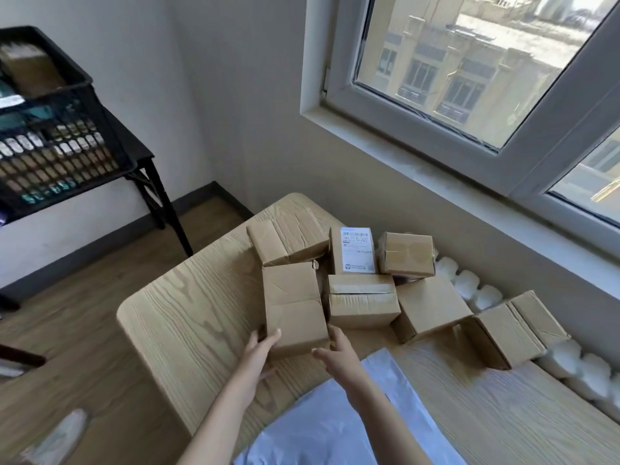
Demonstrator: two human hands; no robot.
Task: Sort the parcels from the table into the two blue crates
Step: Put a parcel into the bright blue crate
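Several brown cardboard parcels lie clustered on the light wooden table (188, 317). The nearest parcel (293, 307) stands at the front of the cluster. My left hand (260, 347) touches its lower left corner with straight fingers. My right hand (339, 354) reaches to its lower right corner, fingers spread and relaxed. Behind it are a labelled parcel (355, 251) and a taped box (362, 303). A dark crate (57, 152) holding parcels stands on a black stand at the far left.
A white plastic mailer (335, 424) lies on the table under my right forearm. White bubble padding (570, 367) runs along the wall edge at the right. A window is above. Wooden floor (77, 330) lies between table and crate stand.
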